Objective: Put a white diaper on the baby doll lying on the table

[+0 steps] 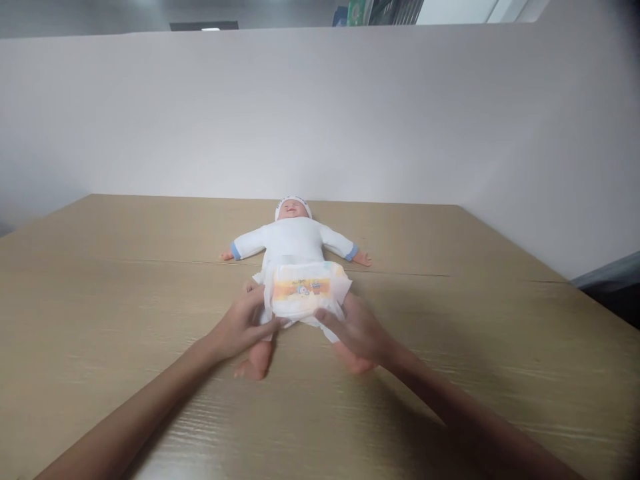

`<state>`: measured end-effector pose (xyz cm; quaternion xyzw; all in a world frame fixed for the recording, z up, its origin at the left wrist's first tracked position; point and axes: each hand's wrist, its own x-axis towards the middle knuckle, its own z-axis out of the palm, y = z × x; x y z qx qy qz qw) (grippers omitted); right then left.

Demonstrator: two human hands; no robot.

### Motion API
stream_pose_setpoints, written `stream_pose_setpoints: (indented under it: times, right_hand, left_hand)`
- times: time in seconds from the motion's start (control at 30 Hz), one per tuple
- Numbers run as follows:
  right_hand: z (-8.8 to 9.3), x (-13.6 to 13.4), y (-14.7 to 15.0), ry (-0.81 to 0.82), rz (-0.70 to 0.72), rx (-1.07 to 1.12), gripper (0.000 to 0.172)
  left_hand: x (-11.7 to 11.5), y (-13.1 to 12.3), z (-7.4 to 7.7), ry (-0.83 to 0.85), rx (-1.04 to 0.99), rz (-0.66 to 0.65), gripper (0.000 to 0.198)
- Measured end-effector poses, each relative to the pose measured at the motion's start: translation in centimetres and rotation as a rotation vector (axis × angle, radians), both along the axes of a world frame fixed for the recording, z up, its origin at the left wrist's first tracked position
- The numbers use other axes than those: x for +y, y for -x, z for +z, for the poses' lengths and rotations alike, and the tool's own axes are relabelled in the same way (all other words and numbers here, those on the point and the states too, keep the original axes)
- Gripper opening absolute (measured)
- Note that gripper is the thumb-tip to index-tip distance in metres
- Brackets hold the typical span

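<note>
A baby doll (pixel 294 237) lies on its back, head toward the wall and arms spread. It wears a white top with blue cuffs and a white cap. Over its lower body is a white diaper (pixel 303 290) with an orange and yellow printed front band. My left hand (pixel 245 317) grips the diaper's left side, thumb at the lower edge and fingers partly hidden behind it. On the right side, my right hand (pixel 353 327) has its thumb on the front of the diaper, its fingers mostly hidden. Both of the doll's bare legs show below, slightly blurred.
The doll rests on a wide wooden table (pixel 150 287) with a seam across it. A plain white wall (pixel 300 113) rises at the table's far edge and along the right. A dark object (pixel 615 287) stands beyond the right edge.
</note>
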<state>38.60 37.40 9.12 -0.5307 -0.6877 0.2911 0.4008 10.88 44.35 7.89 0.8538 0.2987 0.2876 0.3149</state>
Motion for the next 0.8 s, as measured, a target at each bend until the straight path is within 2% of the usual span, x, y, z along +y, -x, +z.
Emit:
stream_pose_setpoints:
  times: [0.07,0.2,0.27,0.4,0.57,0.67,0.8]
  right_hand:
    - [0.1,0.1,-0.5,-0.039,0.044,-0.046,0.05]
    - [0.3,1.0,-1.4,-0.201,0.0,-0.137,0.04]
    - [0.5,2.0,-1.6,-0.136,-0.002,-0.073,0.039]
    - [0.9,4.5,-1.7,0.046,-0.063,0.156,0.049]
    - [0.7,7.6,-1.3,0.127,-0.093,0.397,0.057]
    - [-0.1,8.9,-1.4,0.116,-0.166,0.44,0.058]
    - [-1.3,9.6,-2.0,0.081,-0.24,0.433,0.062]
  left_hand:
    - [0.7,0.0,0.2,-0.048,-0.017,-0.031,0.033]
    - [2.1,0.2,1.2,-0.067,-0.025,-0.134,0.041]
    - [2.8,0.0,1.8,0.024,-0.046,-0.119,0.042]
    - [4.2,-1.1,2.4,0.317,-0.087,0.035,0.039]
    - [6.4,-2.7,1.7,0.572,-0.35,0.146,0.048]
    - [7.2,-3.2,0.9,0.622,-0.433,0.17,0.05]
    - [7.1,-3.6,0.3,0.648,-0.497,0.214,0.052]
